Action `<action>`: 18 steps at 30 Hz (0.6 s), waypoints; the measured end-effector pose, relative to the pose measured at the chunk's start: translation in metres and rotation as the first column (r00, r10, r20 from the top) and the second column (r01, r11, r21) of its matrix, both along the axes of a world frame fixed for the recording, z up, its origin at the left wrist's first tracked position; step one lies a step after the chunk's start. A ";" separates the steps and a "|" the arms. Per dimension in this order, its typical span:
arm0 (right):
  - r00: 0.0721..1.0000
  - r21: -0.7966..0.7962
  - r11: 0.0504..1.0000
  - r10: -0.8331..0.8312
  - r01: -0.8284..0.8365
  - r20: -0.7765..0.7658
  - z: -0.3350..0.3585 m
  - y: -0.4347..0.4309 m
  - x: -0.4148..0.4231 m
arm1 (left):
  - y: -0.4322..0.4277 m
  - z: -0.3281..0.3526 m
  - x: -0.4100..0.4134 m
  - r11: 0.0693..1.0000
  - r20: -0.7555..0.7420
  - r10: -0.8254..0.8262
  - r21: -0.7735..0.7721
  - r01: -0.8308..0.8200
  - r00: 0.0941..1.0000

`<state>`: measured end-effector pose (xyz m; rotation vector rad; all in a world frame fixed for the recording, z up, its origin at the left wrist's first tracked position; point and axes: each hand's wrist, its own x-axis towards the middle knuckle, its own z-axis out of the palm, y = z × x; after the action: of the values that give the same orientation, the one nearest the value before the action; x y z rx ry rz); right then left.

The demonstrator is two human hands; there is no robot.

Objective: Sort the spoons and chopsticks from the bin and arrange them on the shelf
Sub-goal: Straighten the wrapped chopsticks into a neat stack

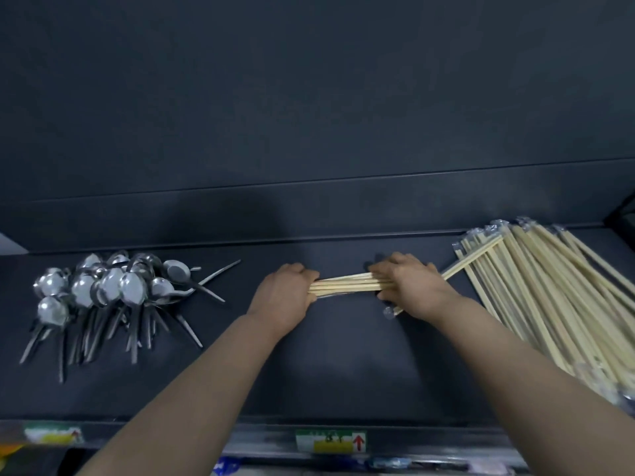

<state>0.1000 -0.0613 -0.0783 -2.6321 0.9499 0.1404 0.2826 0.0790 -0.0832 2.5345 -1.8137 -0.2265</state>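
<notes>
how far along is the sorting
Done: spoons piled at the left of the shelf, chopsticks stacked at its right. In hand: left hand and right hand grip a bundle mid-shelf. Left: laying that bundle with the chopsticks; the bin is out of view, so any remainder can't be judged.

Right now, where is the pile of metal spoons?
In the head view, the pile of metal spoons lies on the left of the dark shelf, apart from the left hand gripping a chopstick bundle.
</notes>
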 end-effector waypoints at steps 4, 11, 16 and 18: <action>0.994 -0.032 0.997 -0.072 0.075 0.076 -0.009 0.001 -0.011 | 0.012 -0.006 -0.009 0.998 0.112 -0.058 0.035 0.054 0.992; 0.988 -0.107 0.987 -0.107 0.119 0.112 -0.022 -0.001 0.005 | -0.017 -0.010 -0.001 0.994 0.190 -0.017 0.111 -0.004 0.982; 0.987 -0.167 0.973 -0.158 0.160 0.029 -0.026 -0.004 0.018 | -0.035 -0.009 -0.001 0.995 0.165 -0.040 0.098 0.024 0.985; 0.989 -0.176 0.973 -0.147 0.146 0.006 -0.028 0.002 0.013 | -0.023 -0.016 -0.003 0.998 0.162 -0.043 0.061 0.033 0.986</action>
<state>0.1132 -0.0588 -0.1066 -2.7081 1.2056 0.0307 0.2801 0.0559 -0.0995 2.6308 -1.9404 -0.0742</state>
